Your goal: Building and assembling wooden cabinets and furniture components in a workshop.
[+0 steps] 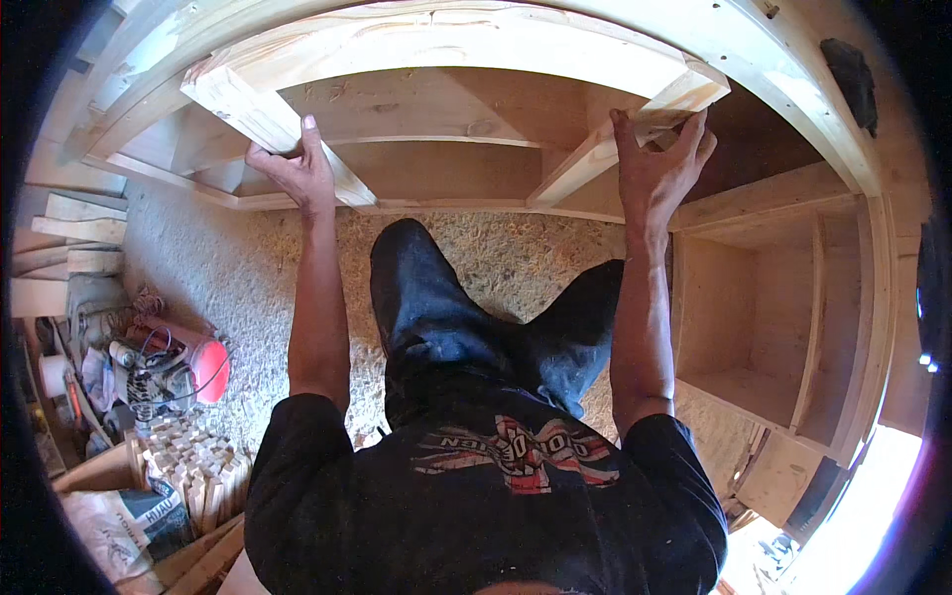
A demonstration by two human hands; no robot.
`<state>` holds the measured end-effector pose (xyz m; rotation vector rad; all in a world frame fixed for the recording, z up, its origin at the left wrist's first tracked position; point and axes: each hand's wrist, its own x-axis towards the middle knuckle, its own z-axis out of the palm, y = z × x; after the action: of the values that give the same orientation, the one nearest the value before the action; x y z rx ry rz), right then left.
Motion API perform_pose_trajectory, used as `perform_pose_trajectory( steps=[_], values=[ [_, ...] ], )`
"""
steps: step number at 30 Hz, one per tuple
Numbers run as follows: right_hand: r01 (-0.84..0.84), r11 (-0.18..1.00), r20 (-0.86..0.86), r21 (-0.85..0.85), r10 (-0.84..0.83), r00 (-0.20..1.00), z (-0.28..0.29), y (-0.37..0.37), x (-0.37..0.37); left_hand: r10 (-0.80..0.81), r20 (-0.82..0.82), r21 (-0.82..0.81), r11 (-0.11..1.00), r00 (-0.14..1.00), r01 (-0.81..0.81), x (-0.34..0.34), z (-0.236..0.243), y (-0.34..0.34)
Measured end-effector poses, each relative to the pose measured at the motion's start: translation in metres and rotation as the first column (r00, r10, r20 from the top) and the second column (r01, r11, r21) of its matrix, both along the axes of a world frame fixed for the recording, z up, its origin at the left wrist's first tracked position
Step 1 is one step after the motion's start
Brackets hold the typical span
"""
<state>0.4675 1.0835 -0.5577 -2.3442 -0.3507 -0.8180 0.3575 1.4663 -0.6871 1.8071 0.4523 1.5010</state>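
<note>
A pale wooden frame [456, 42] spans the far side in front of me, its long board joined to a shorter piece at each end. My left hand [302, 178] is closed round the left end piece [248, 107], thumb up along its face and fingers partly hidden behind it. At the other end, my right hand [658, 177] grips the right end piece [587, 164] near the corner, with its fingers bent and partly out of sight. Behind and below this frame lies a larger wooden cabinet carcass [426, 119] with inner rails.
To the right stands an open wooden box section [754, 307] with a divider. On the left are stacked wood offcuts [79, 233], a red cylindrical machine [203, 365] with cables, a pile of small wood blocks [193, 466] and a printed sack [129, 531]. Rough concrete floor [248, 278] lies between.
</note>
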Motion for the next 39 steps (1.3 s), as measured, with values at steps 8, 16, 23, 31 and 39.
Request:
perform_pose_trajectory(
  steps=[8,16,23,31,39],
  values=[
    [0.05,0.999,-0.047,-0.007,-0.051,0.998,0.001,0.016,-0.001,0.014,0.054,-0.074,0.997,0.998,-0.01,0.012,-0.015,0.012],
    [0.079,0.996,-0.004,0.035,-0.079,0.997,-0.009,0.022,0.0,-0.011,0.001,-0.074,0.997,1.0,0.011,0.019,-0.02,0.014],
    [0.128,0.991,0.087,0.036,-0.131,0.988,-0.026,0.025,0.006,0.208,-0.076,-0.015,0.978,0.975,-0.21,0.033,-0.014,0.0],
    [0.139,0.988,0.294,0.072,-0.155,0.943,-0.05,0.036,0.017,0.327,-0.1,0.123,0.941,0.94,-0.314,0.029,-0.009,-0.007],
    [0.126,0.985,0.256,0.119,-0.153,0.955,-0.062,0.039,0.016,0.266,-0.139,0.094,0.962,0.954,-0.255,0.022,-0.022,-0.004]
  ],
)
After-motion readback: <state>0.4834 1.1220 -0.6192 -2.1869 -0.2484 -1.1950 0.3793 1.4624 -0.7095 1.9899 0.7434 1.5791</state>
